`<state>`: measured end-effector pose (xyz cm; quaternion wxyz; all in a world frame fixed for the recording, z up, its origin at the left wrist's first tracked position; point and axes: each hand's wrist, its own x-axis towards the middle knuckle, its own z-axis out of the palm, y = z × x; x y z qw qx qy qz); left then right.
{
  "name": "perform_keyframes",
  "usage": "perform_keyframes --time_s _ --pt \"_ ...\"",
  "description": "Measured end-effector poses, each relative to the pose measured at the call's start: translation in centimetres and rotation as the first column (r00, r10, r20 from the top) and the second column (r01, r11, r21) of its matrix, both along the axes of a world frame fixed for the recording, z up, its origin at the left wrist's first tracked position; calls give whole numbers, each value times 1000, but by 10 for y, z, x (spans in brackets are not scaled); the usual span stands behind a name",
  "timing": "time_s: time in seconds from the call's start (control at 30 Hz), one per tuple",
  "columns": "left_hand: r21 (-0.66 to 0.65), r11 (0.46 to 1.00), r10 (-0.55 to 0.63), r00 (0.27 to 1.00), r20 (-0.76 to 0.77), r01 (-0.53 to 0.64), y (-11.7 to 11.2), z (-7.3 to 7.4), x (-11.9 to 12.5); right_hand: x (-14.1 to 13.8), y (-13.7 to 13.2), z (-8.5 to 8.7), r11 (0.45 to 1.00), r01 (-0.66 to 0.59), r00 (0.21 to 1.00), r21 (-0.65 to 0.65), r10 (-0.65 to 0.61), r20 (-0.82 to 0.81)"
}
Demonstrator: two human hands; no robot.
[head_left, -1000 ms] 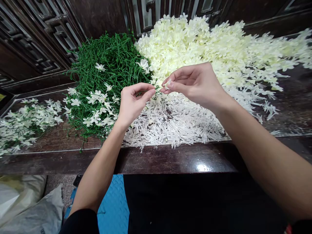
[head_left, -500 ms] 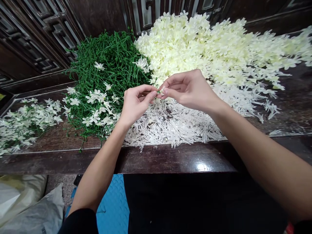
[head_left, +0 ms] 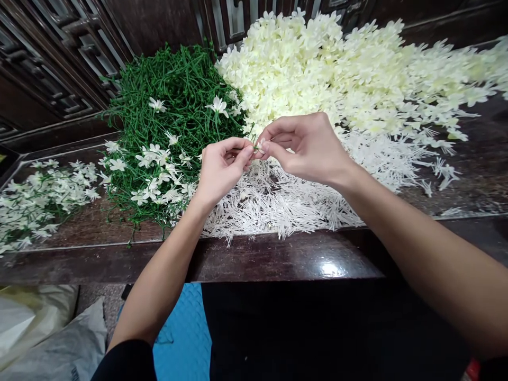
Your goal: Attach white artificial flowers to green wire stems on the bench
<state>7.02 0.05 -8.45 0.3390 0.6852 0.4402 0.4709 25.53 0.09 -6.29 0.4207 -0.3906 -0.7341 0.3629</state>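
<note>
From the head camera, both hands meet above a dark glossy wooden table (head_left: 278,259). The right hand (head_left: 307,148) pinches a small cream-white blossom (head_left: 260,145) between thumb and forefinger, its other fingers curled loosely. The left hand (head_left: 220,169) closes thumb and forefinger on the same piece from the other side. The blossom sits in the air between the fingertips, over a spread of white spiky plastic pieces (head_left: 286,201). Behind lie a heap of green plastic stems (head_left: 178,90) and a mound of cream fabric petals (head_left: 349,69); flowered sprigs (head_left: 39,193) lie far left.
</note>
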Motion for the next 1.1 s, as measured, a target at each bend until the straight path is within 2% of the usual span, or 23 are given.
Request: perform_keyframes --time_s 0.23,0.43,0.77,1.1 --pt "35 999 30 1000 -11 -29 2 -4 0 -1 0 -2 999 -37 998 -8 37 -52" --pt "49 998 36 999 8 -36 -1 -5 2 -3 1 -6 999 -20 992 -34 16 -121" --pt "103 994 30 999 37 -34 0 -8 3 -7 5 -15 994 -45 981 100 63 -184" --pt "75 996 46 998 46 -49 -4 -7 7 -9 4 -24 984 21 994 176 -2 -109"
